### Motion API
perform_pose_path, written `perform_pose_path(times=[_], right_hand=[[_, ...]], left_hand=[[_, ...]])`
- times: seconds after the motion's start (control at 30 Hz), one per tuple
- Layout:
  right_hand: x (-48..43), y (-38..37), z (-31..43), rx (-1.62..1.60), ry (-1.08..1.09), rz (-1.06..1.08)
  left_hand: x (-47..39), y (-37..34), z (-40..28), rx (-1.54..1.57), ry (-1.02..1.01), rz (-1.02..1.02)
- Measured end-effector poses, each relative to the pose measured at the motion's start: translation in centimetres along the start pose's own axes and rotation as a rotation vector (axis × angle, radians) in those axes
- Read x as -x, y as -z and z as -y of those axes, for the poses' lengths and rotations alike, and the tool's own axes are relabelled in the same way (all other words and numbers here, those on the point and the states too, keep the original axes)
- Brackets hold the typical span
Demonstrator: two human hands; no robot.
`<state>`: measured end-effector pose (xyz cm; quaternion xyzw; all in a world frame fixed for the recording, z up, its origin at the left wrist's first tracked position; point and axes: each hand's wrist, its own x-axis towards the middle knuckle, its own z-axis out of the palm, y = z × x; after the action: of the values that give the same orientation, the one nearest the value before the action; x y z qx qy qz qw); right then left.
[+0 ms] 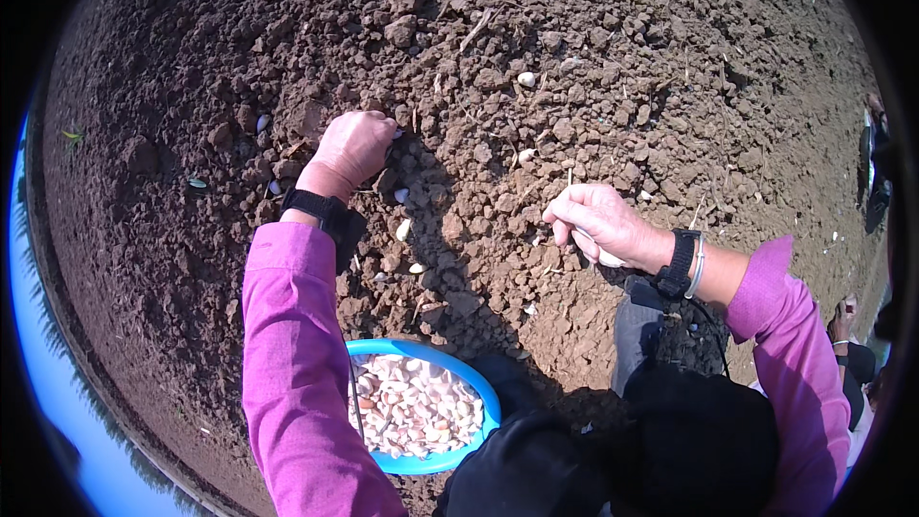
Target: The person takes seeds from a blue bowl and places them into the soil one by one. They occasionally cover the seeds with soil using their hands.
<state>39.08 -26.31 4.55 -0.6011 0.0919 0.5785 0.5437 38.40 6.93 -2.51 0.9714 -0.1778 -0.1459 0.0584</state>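
Note:
My left hand (355, 147) is low over the loose brown soil, fingers curled down against it; a pale bit, apparently a garlic clove (397, 133), shows at the fingertips. My right hand (599, 222) is half closed above the soil, with whitish garlic cloves (610, 258) partly visible under its palm. Between and around the hands, several single cloves lie on the ground, such as a yellowish clove (403, 230) and a white clove (526, 79). A blue plastic basin (490, 402) full of peeled-apart garlic cloves (423, 402) stands below my left forearm, which covers its left side.
My dark-clothed knees (517, 474) are at the bottom, beside the basin. Dry straw bits (477, 30) and clods are scattered over the soil. At the right rim, another person's hand (840, 319) and dark clothing appear. A thin dark cable (711, 323) hangs near my right wrist.

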Motion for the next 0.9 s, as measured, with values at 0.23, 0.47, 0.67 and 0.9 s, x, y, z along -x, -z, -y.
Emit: perform_pose_path(times=[0.23, 0.47, 0.67, 0.9], right_hand=[[-0.6, 0.0, 0.3, -0.146, 0.021, 0.038], [0.0, 0.0, 0.2, -0.118, -0.004, 0.044], [0.2, 0.5, 0.0, -0.146, -0.021, 0.054], [0.1, 1.0, -0.2, -0.120, -0.027, 0.026]], left_hand=[[0.0, 0.5, -1.7, -0.043, -0.029, 0.068], [-0.6, -0.1, -3.2, 0.016, 0.298, 0.044], [0.7, -0.4, -3.2, 0.194, 0.466, -0.247], [0.2, -2.5, -2.3, 0.274, 0.359, -0.440]])
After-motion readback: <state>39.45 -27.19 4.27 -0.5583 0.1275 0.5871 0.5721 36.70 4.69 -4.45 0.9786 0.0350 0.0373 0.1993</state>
